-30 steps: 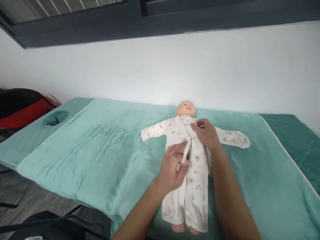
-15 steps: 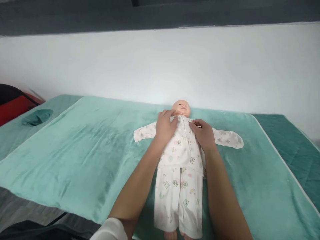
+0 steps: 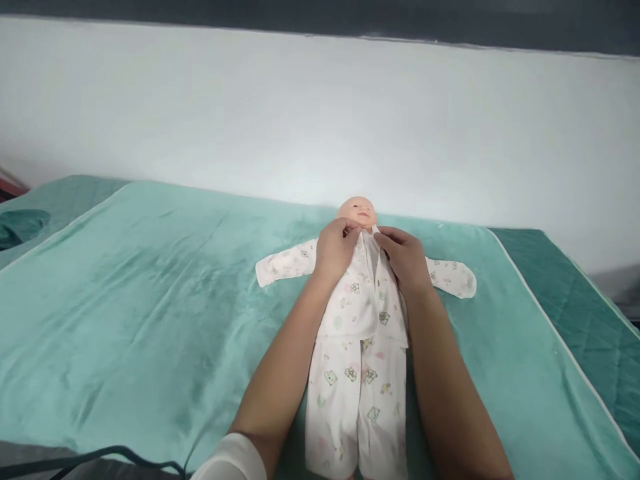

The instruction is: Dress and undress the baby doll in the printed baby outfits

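Note:
A baby doll [image 3: 358, 209] lies on its back, head toward the wall, dressed in a white printed jacket [image 3: 350, 303] and matching pants [image 3: 333, 407]. Both sleeves stretch out to the sides. At the collar, my left hand [image 3: 336, 248] pinches the jacket's left front edge between thumb and fingers. My right hand [image 3: 406, 257] pinches the opposite front edge, just below the doll's chin. Between my hands the two front edges stand slightly raised, with a narrow gap down the chest. The doll's feet are almost wholly cut off by the bottom of the view.
A light green plush cover [image 3: 165, 300] lies over a darker quilted bed [image 3: 565, 293]. A white wall [image 3: 300, 120] rises right behind the doll's head. At the lower left runs a black cable [image 3: 120, 452]. A round hole [image 3: 23, 227] shows at the bed's left end.
Both hands have closed on the jacket's collar edges and lifted them a little, so the front stands more open. The view has turned slightly to the right.

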`<state>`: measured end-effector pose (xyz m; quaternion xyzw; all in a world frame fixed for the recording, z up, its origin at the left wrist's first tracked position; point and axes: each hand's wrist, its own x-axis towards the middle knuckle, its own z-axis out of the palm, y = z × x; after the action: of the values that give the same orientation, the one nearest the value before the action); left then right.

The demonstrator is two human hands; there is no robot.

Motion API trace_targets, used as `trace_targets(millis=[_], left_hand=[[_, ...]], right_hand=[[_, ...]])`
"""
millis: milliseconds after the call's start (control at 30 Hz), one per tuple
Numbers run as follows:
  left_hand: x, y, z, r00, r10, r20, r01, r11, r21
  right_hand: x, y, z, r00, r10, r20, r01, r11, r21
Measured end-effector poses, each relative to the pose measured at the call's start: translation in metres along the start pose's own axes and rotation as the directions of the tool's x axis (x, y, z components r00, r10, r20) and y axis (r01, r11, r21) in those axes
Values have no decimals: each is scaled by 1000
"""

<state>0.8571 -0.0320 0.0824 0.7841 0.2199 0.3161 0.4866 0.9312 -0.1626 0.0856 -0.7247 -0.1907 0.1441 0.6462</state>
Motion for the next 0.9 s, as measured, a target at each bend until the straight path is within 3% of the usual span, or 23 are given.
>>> trace_targets(millis=[100,267,567,900], left_hand=[[-3,7,1,999,-36,-37,30,990,-141],[-4,6,3,995,-91,45,98,975,-198],[-3,1,3,995,-53,87,69,981,-183],[-6,5,3,989,-43,139,61,990,-129]], right_hand=[[3,0,4,1000,11,-6,-10,995,94],[2,10,6,998,45,37,-54,952,300],[9,19,3,997,-6,79,-6,989,149],[5,11,-1,986,-26,166,28,1000,-10]])
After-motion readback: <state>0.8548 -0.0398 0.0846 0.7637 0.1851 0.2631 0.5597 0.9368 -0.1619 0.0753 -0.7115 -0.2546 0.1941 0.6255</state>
